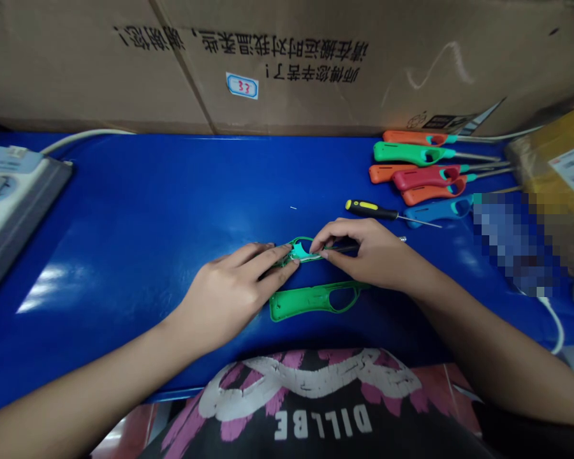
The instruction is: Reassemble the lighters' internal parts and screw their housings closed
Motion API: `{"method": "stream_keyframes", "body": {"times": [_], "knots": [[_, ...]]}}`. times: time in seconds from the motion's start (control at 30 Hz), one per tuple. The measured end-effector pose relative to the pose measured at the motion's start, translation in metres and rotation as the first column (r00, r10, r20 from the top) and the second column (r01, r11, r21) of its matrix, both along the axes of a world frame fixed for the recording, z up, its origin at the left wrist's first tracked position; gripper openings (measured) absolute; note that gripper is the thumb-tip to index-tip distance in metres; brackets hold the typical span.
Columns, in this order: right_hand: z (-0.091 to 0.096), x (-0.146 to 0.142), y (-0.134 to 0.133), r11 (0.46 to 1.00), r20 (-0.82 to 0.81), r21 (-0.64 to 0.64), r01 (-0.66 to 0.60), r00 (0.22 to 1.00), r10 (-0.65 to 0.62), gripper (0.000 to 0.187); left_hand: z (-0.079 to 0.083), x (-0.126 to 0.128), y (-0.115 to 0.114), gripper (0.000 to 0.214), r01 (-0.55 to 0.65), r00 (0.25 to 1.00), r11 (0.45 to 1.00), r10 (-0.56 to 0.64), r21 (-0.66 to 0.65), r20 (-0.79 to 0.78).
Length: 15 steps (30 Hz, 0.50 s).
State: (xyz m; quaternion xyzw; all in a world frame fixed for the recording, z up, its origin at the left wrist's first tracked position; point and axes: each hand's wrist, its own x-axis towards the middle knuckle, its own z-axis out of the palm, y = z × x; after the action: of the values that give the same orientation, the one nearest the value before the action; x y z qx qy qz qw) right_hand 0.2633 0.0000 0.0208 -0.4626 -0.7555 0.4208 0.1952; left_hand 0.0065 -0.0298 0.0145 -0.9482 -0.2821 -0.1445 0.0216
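Note:
On the blue table (162,210), my left hand (234,287) lies over the rear part of an opened green lighter body (300,250), fingers pressed down on it. My right hand (363,252) pinches the lighter's teal trigger area and front end, where a thin metal tube sticks out to the right. A separate green shell half (316,298) of the lighter lies flat just in front of both hands, untouched.
A yellow-handled screwdriver (377,211) lies behind my right hand. Several long-nosed lighters (421,169), orange, green, red and blue, are stacked at the back right. Cardboard boxes (277,64) wall the far edge. A power strip (9,197) sits at left, a yellow package (555,159) at right.

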Motion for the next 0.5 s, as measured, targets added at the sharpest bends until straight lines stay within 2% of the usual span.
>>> {"method": "stream_keyframes", "body": {"times": [0.3,0.5], "knots": [[0.001,-0.0037,-0.004,0.996,0.021,0.087,-0.027,0.999,0.025,0.027,0.0019,0.006,-0.0025,0.032,-0.044,0.998,0.999,0.044,0.006,-0.041],[-0.0007,-0.0028,-0.007,0.989,0.035,0.14,-0.037,0.999,0.032,0.022,-0.0035,0.0012,-0.0002,0.031,-0.043,0.998,0.997,0.046,-0.062,0.052]]}}
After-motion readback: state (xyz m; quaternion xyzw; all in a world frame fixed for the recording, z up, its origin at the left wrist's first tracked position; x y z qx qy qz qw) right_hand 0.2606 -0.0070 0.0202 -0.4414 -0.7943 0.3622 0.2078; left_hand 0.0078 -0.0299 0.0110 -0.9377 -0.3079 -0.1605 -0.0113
